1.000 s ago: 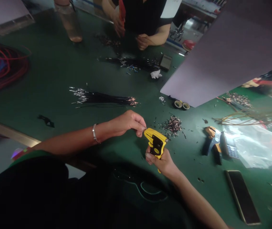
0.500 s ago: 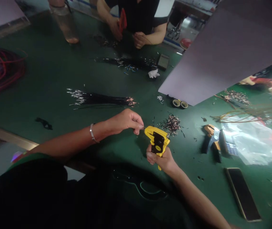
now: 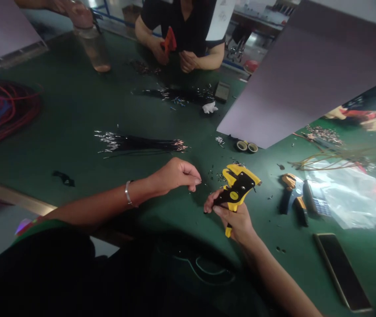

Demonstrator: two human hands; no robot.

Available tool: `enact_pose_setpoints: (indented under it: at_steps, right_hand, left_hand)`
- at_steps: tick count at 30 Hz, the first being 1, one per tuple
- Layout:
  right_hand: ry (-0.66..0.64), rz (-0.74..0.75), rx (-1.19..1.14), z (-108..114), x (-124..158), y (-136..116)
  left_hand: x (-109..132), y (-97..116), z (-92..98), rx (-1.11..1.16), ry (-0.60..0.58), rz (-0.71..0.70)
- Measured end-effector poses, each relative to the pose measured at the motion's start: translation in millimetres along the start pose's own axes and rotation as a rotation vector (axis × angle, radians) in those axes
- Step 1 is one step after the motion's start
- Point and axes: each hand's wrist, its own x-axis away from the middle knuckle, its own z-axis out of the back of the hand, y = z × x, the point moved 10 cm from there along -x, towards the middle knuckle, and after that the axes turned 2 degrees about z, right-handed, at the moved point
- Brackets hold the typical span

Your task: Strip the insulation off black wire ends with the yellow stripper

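My right hand is wrapped round the handles of a yellow and black wire stripper, whose jaws point up and left. Fingertips pinched together, my left hand hovers to the left of the tool, apart from it; what lies in the pinch is too small to make out. Beyond my left hand lies a bundle of black wires with bare copper ends on the right and silvery tips on the left. The tool partly hides a pile of small offcuts.
Tape rolls sit by a large pale panel slanting across the right. Nearer are another stripper, a keypad device, a plastic bag and a phone. A co-worker holds a red tool opposite. Coiled wires lie left.
The wire stripper has moved right, away from my left hand, and its handles have spread apart. My left hand keeps its pinch near the same spot.
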Motion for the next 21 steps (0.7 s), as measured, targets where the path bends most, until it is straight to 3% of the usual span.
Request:
enact_pose_setpoints:
  at_steps: [8,13,21]
  right_hand:
    - [0.091,0.041,0.087,-7.8,-6.1,-20.1]
    - [0.1,0.123,0.082,-17.0,-11.8,-27.2]
    - [0.094,0.185,0.172,-18.1,-12.8,-28.4]
  left_hand:
    - [12.1,10.8,-11.5,-0.181,-0.018,-0.063]
    - [20.4,25.0,-17.3,-0.243,-0.005,-0.155]
    - [25.8,27.5,-23.3,-0.319,-0.022,-0.222]
